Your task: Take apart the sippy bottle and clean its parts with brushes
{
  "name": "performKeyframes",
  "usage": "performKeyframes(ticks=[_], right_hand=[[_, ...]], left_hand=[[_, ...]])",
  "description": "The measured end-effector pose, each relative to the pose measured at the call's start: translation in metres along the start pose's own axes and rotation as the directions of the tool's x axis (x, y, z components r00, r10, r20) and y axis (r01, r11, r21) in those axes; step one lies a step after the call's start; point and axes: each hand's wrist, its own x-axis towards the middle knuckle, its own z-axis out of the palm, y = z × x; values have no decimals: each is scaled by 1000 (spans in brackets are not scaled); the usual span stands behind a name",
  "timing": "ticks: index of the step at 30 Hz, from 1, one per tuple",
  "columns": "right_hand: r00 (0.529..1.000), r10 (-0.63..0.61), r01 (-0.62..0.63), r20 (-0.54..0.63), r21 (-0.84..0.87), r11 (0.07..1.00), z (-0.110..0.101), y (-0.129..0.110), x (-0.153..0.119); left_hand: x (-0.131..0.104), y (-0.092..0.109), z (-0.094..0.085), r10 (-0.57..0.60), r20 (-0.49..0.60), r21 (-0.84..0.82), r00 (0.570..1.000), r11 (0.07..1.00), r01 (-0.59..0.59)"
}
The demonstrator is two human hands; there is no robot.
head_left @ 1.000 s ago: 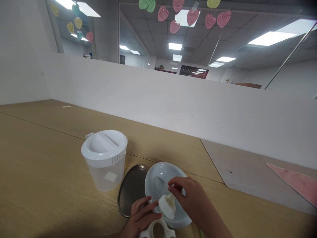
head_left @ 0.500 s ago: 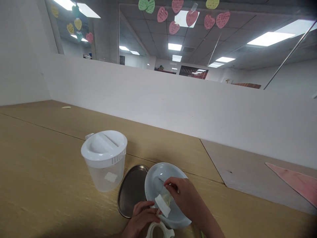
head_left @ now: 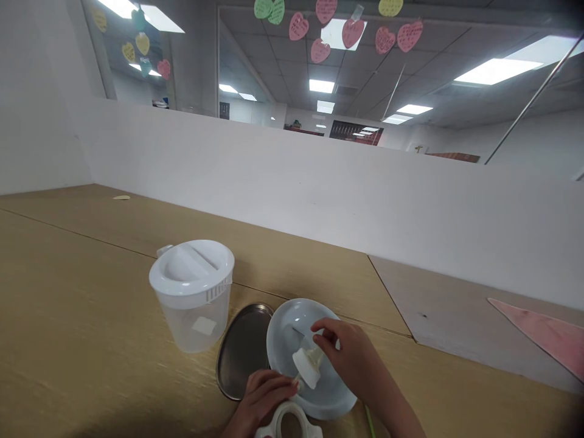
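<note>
Holding the white-collared bottle nipple [head_left: 308, 367] tilted over the pale bowl [head_left: 280, 328], pinching its thin tube [head_left: 297, 378] with the left hand [head_left: 268, 394], with the right hand [head_left: 350, 351] at its tip, too hidden to tell if clamped.

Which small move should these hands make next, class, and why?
Perhaps the left hand should steady the white collar, which tilts over the bowl: the right hand seems to pinch only the pale teat, and the left hand is near the collar's lower edge.

The tray [head_left: 244, 354] lies between pitcher [head_left: 194, 304] and bowl [head_left: 283, 328] (the pitcher leftmost).
</note>
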Motion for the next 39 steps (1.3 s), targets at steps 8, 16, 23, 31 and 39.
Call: performKeyframes(ticks=[8,16,23,31,39], right_hand=[[997,-20,14,-70,-91,996,0,2,-1],[950,22,-18,-313,15,1000,-32,24,-8],[990,-135,109,27,450,886,-37,-4,-21],[911,-219,-69,351,650,757,8,-31,-16],[948,-163,-36,274,600,799,5,-22,-7]], left_hand=[[12,22,-13,-72,-2,-58,997,996,71],[10,27,-14,-161,2,-111,987,981,160],[5,18,-8,-88,-11,-90,996,992,86],[-1,5,3,-72,-61,-28,995,997,71],[0,10,-3,-15,-59,-70,998,997,11]])
